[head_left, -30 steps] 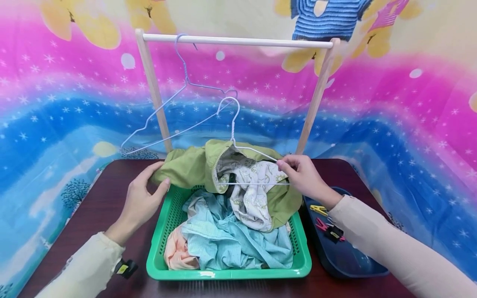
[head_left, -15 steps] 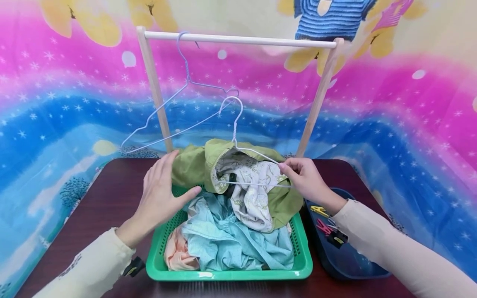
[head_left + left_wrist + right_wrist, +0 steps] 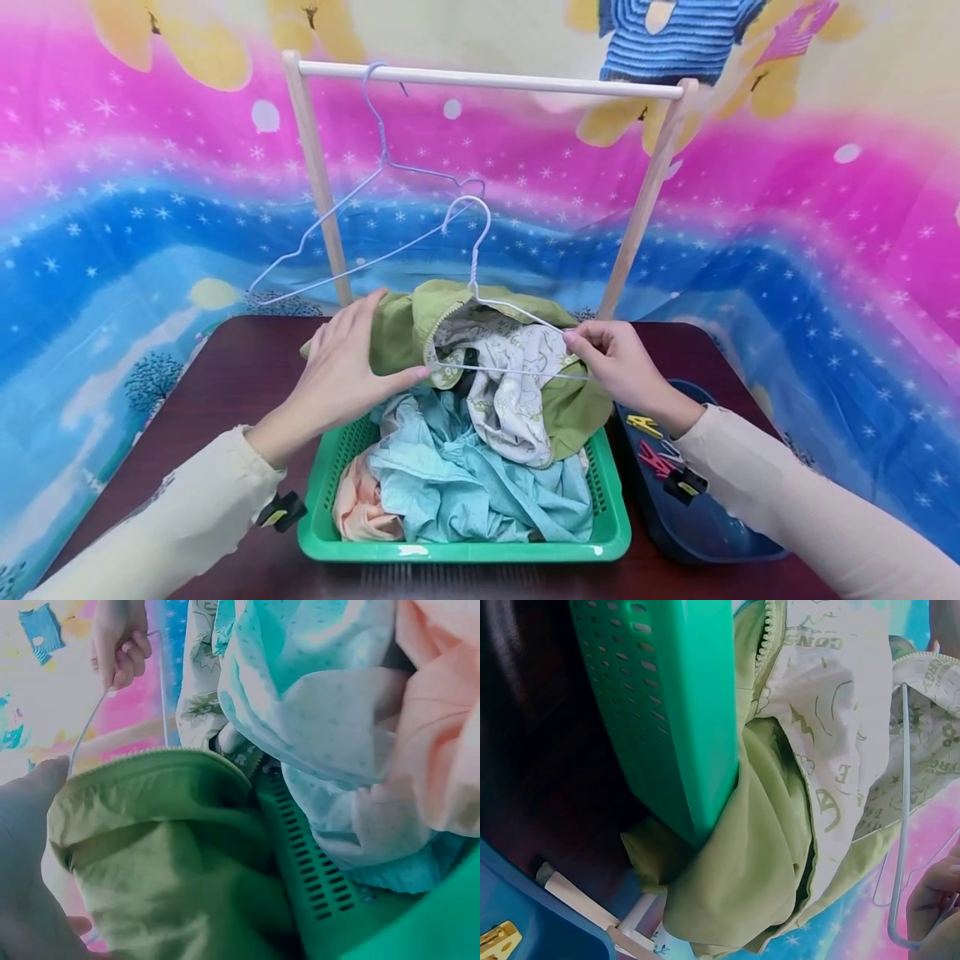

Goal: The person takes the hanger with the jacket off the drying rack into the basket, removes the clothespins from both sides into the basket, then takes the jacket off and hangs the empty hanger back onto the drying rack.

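Observation:
A green zip jacket [image 3: 577, 404] with a white printed lining lies bunched over the back of a green basket [image 3: 465, 552]. One side of a white wire hanger [image 3: 480, 242] is inside its opening, hook upward. With thumb and fingers, my right hand [image 3: 618, 367] pinches the hanger's right end, which is outside the cloth. My left hand [image 3: 337, 367] is spread at the jacket's left side, thumb close to the zip edge and fingers fairly straight. In the left wrist view the left thumb [image 3: 45, 780] lies beside the green cloth near the hanger wire.
Light-blue clothes [image 3: 480, 475] and a peach garment [image 3: 363, 504] fill the basket. A wooden rack [image 3: 495, 77] stands behind, bearing another wire hanger [image 3: 315, 225]. On the right sits a dark blue tray [image 3: 705, 533] with yellow and pink clothespins [image 3: 656, 458].
My left hand has moved right along the jacket, from its outer left end toward the zip opening, and its fingers spread. The right hand keeps hold of the hanger, nearly still.

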Demonstrator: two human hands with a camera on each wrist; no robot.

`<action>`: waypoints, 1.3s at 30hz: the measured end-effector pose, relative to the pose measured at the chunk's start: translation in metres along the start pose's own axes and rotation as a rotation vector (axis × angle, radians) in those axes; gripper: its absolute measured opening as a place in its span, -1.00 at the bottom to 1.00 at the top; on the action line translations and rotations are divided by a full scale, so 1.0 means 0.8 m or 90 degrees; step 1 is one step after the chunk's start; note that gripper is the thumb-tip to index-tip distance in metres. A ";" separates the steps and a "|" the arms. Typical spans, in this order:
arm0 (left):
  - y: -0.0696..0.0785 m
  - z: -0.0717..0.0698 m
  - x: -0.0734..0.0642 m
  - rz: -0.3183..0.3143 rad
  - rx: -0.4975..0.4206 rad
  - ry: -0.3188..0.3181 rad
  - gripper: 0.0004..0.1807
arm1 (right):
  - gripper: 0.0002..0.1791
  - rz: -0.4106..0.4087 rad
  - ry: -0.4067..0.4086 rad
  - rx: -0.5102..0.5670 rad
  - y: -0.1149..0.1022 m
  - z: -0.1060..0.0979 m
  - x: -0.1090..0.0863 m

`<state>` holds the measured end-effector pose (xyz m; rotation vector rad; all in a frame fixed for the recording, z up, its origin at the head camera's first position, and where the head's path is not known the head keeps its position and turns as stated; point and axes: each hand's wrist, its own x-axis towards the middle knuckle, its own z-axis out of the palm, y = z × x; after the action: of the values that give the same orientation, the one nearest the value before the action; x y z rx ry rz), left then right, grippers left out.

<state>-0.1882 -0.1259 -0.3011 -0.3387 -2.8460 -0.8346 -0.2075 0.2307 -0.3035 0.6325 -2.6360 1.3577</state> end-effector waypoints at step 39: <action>-0.031 -0.010 0.020 -0.181 -0.295 0.137 -0.61 | -0.68 0.014 0.050 0.057 0.015 -0.025 -0.021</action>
<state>-0.2091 -0.1478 -0.3040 0.1067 -2.5077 -1.4896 -0.1987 0.2582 -0.3051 0.5509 -2.5403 1.4819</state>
